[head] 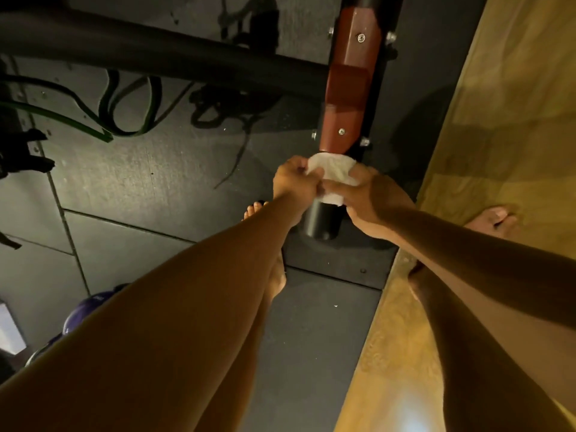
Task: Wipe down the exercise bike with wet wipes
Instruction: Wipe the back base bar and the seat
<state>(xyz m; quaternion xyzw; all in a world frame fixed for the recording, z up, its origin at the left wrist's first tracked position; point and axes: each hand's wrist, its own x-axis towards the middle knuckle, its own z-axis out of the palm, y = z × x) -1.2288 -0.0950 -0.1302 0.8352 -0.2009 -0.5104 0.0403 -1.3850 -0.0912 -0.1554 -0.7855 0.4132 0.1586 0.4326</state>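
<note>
Both hands, left hand [294, 182] and right hand [363, 199], pinch a white wet wipe [332, 174] between them, draped over the black bike bar [321, 221], just below the red bracket [349, 85].

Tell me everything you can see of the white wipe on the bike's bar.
The wet wipe is white, soft and crumpled, with a faintly textured surface. It is draped round the black bar of the bike, just below the red-brown bracket; whether its top edge touches the bracket cannot be told. The left hand pinches its left edge, and the right hand grips its right side and lower edge. Dampness cannot be judged.
</note>
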